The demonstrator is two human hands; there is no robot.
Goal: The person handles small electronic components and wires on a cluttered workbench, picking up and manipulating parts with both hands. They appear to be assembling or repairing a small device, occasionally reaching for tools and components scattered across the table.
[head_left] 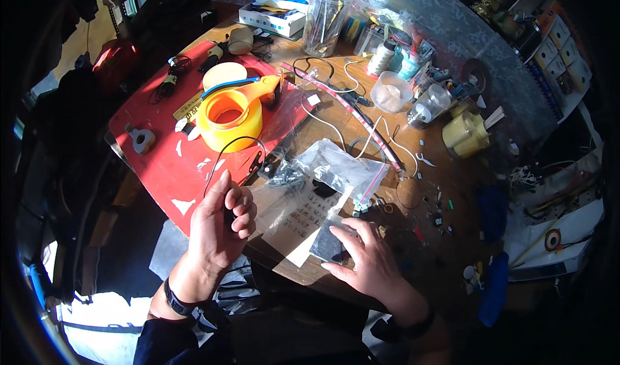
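My left hand (223, 226), fingers curled in and thumb up, is closed round a thin black cable (240, 140) that arcs above it and drops toward a clear plastic bag (274, 187) of small dark parts. At the table's near edge my right hand (369, 256) grips a dark, flat, rectangular object (327, 243) between thumb and fingers; its exact kind does not show. This object lies over a handwritten sheet of paper (290, 236). Beyond the paper is a clear zip bag (349, 168) with a red seal line.
On a red mat (165, 129) at the left stand a yellow-orange tape dispenser (229, 123) and a small tape roll (141, 139). A pink-striped tube (358, 116) crosses the table's middle. Jars and a tub (391, 91) line the back. Small bits lie scattered at the right.
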